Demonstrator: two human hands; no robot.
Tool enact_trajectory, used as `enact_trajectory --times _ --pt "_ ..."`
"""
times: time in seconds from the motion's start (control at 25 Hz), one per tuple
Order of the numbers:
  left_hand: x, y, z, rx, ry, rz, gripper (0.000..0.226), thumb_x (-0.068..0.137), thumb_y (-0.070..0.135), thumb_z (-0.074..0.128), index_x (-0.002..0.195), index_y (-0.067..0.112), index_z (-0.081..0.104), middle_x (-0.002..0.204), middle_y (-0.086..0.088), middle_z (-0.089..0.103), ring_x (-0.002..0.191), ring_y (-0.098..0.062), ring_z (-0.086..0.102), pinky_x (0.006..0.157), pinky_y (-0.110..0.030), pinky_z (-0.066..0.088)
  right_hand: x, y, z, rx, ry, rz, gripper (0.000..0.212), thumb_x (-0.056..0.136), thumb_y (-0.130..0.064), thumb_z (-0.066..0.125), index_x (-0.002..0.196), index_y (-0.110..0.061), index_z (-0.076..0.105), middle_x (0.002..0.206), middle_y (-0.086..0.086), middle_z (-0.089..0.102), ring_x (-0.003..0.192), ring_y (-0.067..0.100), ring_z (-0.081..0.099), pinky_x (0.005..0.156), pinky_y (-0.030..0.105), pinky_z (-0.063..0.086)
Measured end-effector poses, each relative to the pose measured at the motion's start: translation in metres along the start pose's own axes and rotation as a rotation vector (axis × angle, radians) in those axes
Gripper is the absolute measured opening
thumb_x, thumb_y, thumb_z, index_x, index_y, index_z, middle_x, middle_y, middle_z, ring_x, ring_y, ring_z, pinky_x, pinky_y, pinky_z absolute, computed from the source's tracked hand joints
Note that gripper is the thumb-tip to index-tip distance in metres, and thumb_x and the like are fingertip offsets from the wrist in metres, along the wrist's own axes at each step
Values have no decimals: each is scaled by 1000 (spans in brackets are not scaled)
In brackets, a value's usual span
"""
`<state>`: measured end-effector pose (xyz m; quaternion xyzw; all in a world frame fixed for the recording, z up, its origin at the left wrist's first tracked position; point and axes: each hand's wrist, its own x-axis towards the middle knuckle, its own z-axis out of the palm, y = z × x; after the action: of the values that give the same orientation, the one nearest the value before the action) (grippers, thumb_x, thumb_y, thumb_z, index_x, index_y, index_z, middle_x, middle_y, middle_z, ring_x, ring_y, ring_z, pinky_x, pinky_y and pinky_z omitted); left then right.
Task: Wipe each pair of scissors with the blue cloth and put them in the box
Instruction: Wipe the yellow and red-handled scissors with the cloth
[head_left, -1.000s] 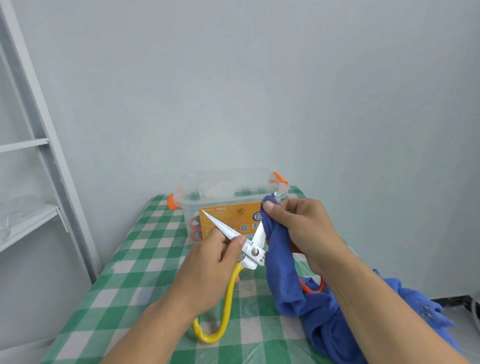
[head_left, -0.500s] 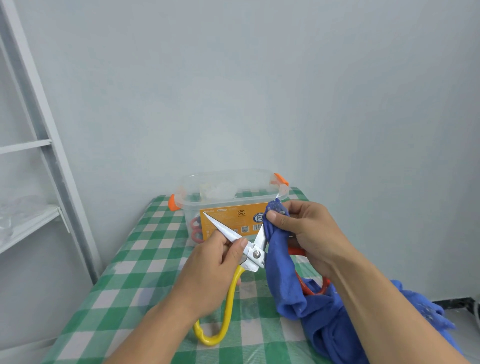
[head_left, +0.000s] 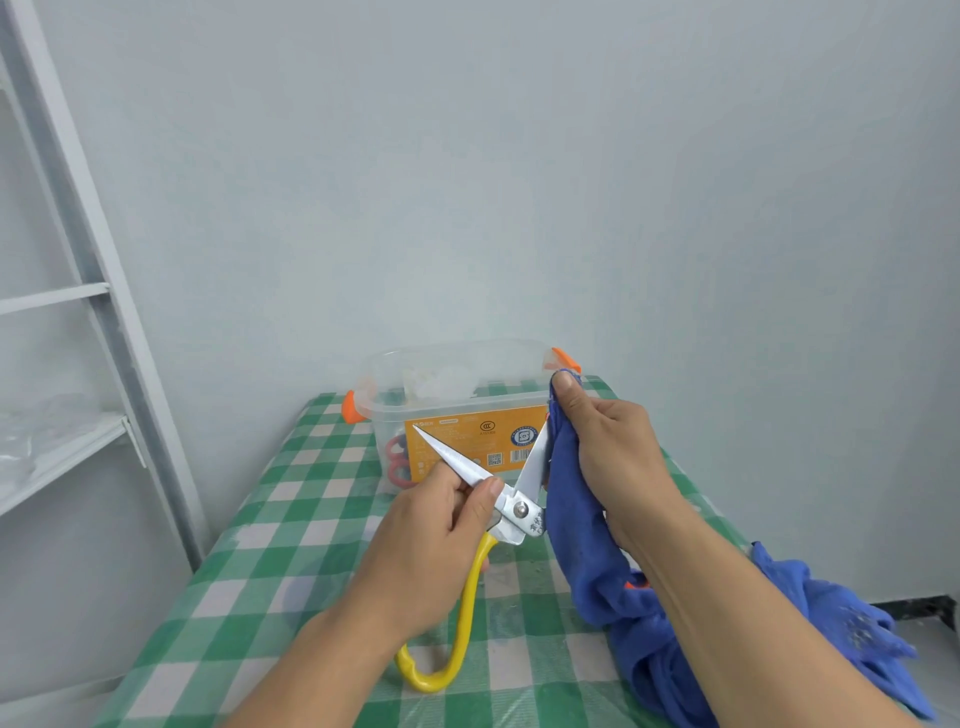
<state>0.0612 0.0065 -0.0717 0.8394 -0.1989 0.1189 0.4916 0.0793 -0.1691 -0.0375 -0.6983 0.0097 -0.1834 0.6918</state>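
Note:
My left hand grips yellow-handled scissors near the pivot, holding them above the table with the blades spread open. My right hand pinches the blue cloth around the right blade, near its tip. The rest of the cloth trails down to the table at the right. Behind the hands stands a clear plastic box with orange clips and an orange label. Red scissor handles show through its wall. A bit of orange handle peeks out under the cloth.
The table has a green and white checked cover and stands against a pale wall. A white metal shelf frame rises at the left, with a shelf board beside the table's left edge.
My right hand has slid the cloth up along the right blade toward its tip. The left hand and the scissors have stayed about where they were.

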Motion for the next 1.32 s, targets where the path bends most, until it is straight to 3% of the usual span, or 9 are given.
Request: enact_trajectory --times 0.2,0.36,0.48,0.56,0.68,0.84,0.96,1.2,1.32 --pt "1 0 -1 -15 -20 -51 22 103 34 49 90 18 58 68 17 68 56 -12 67 59 -28 52 -6 2 -3 228 162 -47 50 103 -41 51 78 1 64 62 6 66 57 18 63 54 28 56" --pt "2 2 -1 -45 -39 -52 22 102 33 50 92 16 59 66 16 67 56 -13 66 65 -39 58 -7 3 -9 161 238 -53 50 103 -42 50 77 -1 62 55 -2 55 58 19 51 55 32 48" --pt "1 2 -1 -58 -39 -51 22 102 33 50 93 15 59 64 16 66 56 -13 66 66 -45 59 -6 5 -11 63 155 -64 49 102 -41 52 78 0 64 57 -6 50 60 14 44 62 30 38" --pt "1 2 -1 -51 -32 -50 22 102 33 50 92 16 58 64 17 66 56 -14 67 64 -37 58 -7 6 -11 13 76 -101 43 101 -35 56 84 4 61 60 -6 48 59 11 41 62 27 36" --pt "0 3 0 -34 -24 -49 21 102 32 50 89 18 56 63 19 65 56 -14 67 58 -28 53 -7 5 -10 -78 15 -155 26 98 -24 63 80 -6 62 55 -12 50 51 6 44 54 19 39" --pt "2 3 -1 -19 -39 -30 21 102 34 49 93 18 58 67 17 67 56 -14 67 62 -35 56 -1 0 -9 37 -45 -105 17 97 -13 65 85 -1 64 66 6 60 63 17 56 61 30 57" --pt "1 3 -2 -8 -41 -21 22 102 35 48 92 17 57 70 15 68 57 -14 68 62 -36 55 1 -3 -9 155 -64 -40 21 95 -11 66 85 7 63 78 21 62 70 28 62 61 32 59" --pt "0 4 -1 -40 -35 -37 23 102 34 50 91 16 58 67 12 67 57 -16 68 65 -45 57 -8 0 -16 127 91 -54 20 86 -20 78 74 -11 65 61 4 64 54 16 58 49 25 48" --pt "0 4 -1 -59 -35 -44 22 102 33 50 90 16 58 65 14 65 56 -15 66 66 -48 58 -9 3 -20 151 124 -107 25 90 -21 74 72 -5 66 59 5 58 55 16 52 54 28 43"
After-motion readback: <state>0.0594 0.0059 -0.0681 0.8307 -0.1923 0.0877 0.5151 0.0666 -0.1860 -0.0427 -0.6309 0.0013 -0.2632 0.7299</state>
